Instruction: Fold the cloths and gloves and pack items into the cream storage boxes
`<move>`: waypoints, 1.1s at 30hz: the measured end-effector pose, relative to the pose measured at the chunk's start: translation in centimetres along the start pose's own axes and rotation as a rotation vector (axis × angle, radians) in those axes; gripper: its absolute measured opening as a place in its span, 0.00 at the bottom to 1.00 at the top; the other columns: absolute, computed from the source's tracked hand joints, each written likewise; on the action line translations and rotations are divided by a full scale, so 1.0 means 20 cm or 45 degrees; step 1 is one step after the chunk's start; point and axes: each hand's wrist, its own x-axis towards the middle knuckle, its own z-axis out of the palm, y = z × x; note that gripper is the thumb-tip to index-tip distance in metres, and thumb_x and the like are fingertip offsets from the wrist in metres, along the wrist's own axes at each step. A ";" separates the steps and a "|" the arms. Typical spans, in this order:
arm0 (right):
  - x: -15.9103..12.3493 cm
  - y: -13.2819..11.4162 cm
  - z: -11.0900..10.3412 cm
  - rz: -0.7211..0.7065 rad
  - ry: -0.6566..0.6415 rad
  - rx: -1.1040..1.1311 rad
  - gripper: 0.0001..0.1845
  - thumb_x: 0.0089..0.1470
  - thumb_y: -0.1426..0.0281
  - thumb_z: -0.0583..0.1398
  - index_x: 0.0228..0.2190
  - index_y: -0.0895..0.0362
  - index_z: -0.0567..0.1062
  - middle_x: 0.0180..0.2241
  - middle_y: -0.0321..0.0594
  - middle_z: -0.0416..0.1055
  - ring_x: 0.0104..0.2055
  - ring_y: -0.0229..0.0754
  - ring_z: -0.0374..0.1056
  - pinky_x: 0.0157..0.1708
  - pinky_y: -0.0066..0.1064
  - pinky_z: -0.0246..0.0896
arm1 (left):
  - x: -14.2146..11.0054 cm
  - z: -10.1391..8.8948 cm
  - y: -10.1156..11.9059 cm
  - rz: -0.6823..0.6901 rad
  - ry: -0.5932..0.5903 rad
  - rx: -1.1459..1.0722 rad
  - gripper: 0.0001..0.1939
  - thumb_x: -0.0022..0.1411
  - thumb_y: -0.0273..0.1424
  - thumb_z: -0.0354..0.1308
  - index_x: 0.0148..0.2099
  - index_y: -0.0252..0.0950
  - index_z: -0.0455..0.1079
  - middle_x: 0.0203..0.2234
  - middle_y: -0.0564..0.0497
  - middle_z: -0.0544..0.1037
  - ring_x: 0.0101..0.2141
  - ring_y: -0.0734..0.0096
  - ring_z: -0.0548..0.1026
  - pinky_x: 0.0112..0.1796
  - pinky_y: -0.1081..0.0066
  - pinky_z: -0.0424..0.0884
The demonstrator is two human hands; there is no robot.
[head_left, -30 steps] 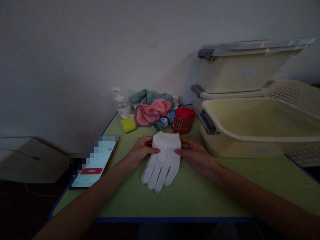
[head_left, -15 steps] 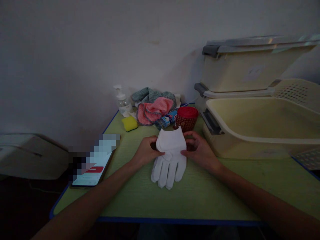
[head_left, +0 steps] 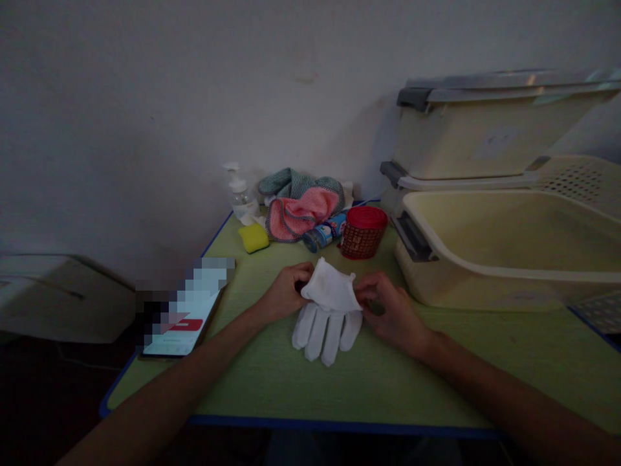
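Note:
A pair of white gloves [head_left: 328, 312] lies on the green table [head_left: 301, 388], fingers pointing toward me. My left hand [head_left: 286, 292] pinches the cuff end at its left side. My right hand [head_left: 388, 307] pinches the cuff at its right side. Both hands hold the cuff raised and bent over toward the glove fingers, which stay flat on the table.
A phone [head_left: 180, 317] with a lit screen lies at the table's left edge. Behind the gloves stand a red roll [head_left: 363, 232], a small blue can [head_left: 324, 233], a yellow sponge [head_left: 255, 238], crumpled cloths [head_left: 301, 204] and a pump bottle [head_left: 240, 193]. Cream plastic bins [head_left: 504, 252] fill the right side.
Both hands have lifted the glove's cuff end and turned it over toward the fingers. The glove has drawn slightly away from me and the view has shifted a little.

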 end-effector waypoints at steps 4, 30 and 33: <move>-0.02 0.02 -0.01 -0.302 -0.076 -0.173 0.12 0.47 0.83 0.49 0.30 0.53 0.61 0.29 0.37 0.67 0.32 0.37 0.67 0.28 0.26 0.63 | 0.00 -0.01 -0.01 0.041 -0.026 0.023 0.04 0.46 0.24 0.59 0.20 0.30 0.69 0.24 0.53 0.65 0.27 0.75 0.66 0.27 0.76 0.61; 0.02 -0.01 -0.05 -0.704 -0.351 -0.371 0.11 0.51 0.82 0.50 0.28 0.59 0.69 0.31 0.43 0.67 0.33 0.39 0.61 0.31 0.29 0.60 | -0.06 -0.07 0.21 -0.064 -0.314 0.593 0.07 0.56 0.26 0.49 0.31 0.33 0.68 0.38 0.49 0.66 0.40 0.68 0.68 0.45 0.66 0.63; 0.02 -0.01 -0.06 -0.664 -0.373 -0.374 0.10 0.50 0.82 0.50 0.28 0.58 0.68 0.31 0.43 0.66 0.33 0.39 0.60 0.31 0.29 0.59 | -0.10 -0.05 0.24 -0.083 -0.364 0.745 0.11 0.50 0.33 0.60 0.36 0.35 0.65 0.42 0.47 0.65 0.44 0.63 0.66 0.46 0.62 0.64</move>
